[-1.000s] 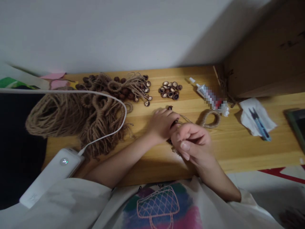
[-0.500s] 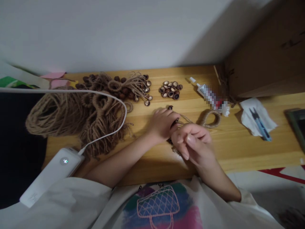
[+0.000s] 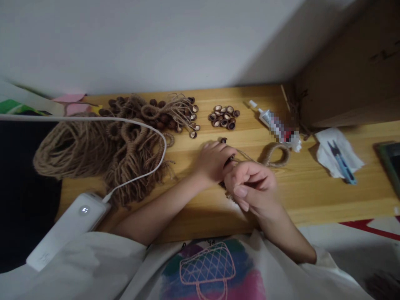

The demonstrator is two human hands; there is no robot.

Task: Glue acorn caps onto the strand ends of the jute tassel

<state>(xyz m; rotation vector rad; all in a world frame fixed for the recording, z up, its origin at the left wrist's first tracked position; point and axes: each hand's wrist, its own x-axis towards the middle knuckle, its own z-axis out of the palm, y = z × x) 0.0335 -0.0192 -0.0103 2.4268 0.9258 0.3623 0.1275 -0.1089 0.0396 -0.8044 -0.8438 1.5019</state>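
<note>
My left hand (image 3: 215, 163) rests over the wooden tabletop, its back towards me and its fingers curled. At its thumb side shows a dark brown nut shell (image 3: 230, 160), which it seems to grip. Just right of it and partly in front, my right hand (image 3: 254, 187) is closed, thumb pressed to the fingertips; whatever they pinch is too small to make out. Thin twine strands run from between the hands to a wrapped twine ring (image 3: 276, 155) lying to the right. Another dark shell (image 3: 223, 141) sits by my left fingertips. More pieces peek out below the hands, mostly hidden.
A heap of nut shell halves (image 3: 223, 117) lies behind the hands. Left are a twine hank (image 3: 73, 146), wrapped twine pieces (image 3: 131, 166) and a white power bank (image 3: 68, 231) with a cable. Right are a glue tube (image 3: 271, 123), blue snips (image 3: 342, 162) on tissue and a cardboard box (image 3: 350, 75).
My right thumb and fingers have shifted slightly downward and the thumb now presses closer against the fingertips. My left hand stays where it was.
</note>
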